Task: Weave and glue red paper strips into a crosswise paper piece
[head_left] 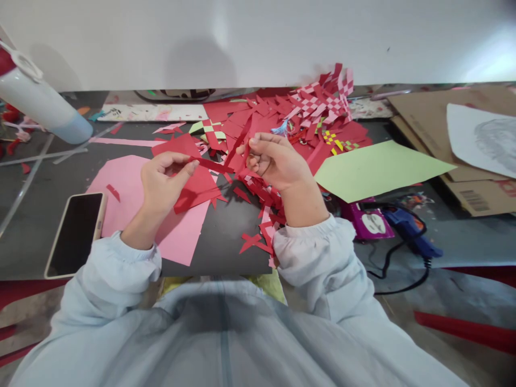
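Observation:
Between my hands is a red paper strip (213, 165), bent at an angle near its middle. My left hand (163, 180) pinches one end of it between thumb and forefinger. With fingers curled, my right hand (278, 158) grips the strip's other side, and part of the paper is hidden behind those fingers. Under my left hand lies a red paper sheet (197, 188), partly over a pink paper sheet (181, 236). Behind my right hand spreads a heap of red paper pieces (237, 121), with woven pink-and-red checkered pieces (310, 102) on top.
A phone (76, 234) lies at left, below a white bottle (40, 99). To the right are a light green paper sheet (382, 169), a blue glue gun (413, 231) with its cord, a purple packet (368, 223) and flat cardboard (427, 107). A white panel (258, 43) stands behind.

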### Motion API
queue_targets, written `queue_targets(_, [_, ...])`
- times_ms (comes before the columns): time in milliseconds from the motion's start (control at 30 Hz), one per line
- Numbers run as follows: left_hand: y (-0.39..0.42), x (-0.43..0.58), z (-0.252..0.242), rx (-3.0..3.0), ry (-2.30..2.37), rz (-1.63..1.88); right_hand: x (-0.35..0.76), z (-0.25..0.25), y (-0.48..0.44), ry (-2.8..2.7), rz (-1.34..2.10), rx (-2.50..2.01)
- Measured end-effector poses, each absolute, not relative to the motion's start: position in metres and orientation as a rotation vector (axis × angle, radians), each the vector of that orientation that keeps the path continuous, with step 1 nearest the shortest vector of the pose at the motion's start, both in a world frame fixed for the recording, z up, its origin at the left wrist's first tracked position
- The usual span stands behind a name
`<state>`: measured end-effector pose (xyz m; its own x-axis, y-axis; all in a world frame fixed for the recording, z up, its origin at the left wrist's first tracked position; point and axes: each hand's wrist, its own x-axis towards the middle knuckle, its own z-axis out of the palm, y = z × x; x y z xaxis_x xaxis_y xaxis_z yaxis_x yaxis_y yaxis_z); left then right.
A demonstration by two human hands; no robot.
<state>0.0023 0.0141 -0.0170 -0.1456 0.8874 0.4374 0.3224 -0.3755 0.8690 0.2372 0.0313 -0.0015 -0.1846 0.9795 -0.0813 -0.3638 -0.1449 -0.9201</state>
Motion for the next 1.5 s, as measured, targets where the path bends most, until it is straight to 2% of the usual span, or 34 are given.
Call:
queue_targets(367, [0.014, 0.003, -0.02, 1.823, 1.301, 1.639, 0.236, -0.002, 0.03, -0.818, 1.796, -0.837])
queue_targets(1100, [0.009, 0.006, -0.021, 1.965, 1.428, 1.607, 0.205, -0.005, 0.02, -1.229, 1.918, -0.911])
queue_targets(1500, [0.009, 0.006, -0.023, 1.816, 1.355, 1.614, 0.201, 0.001, 0.015, -1.487, 1.555, -1.187])
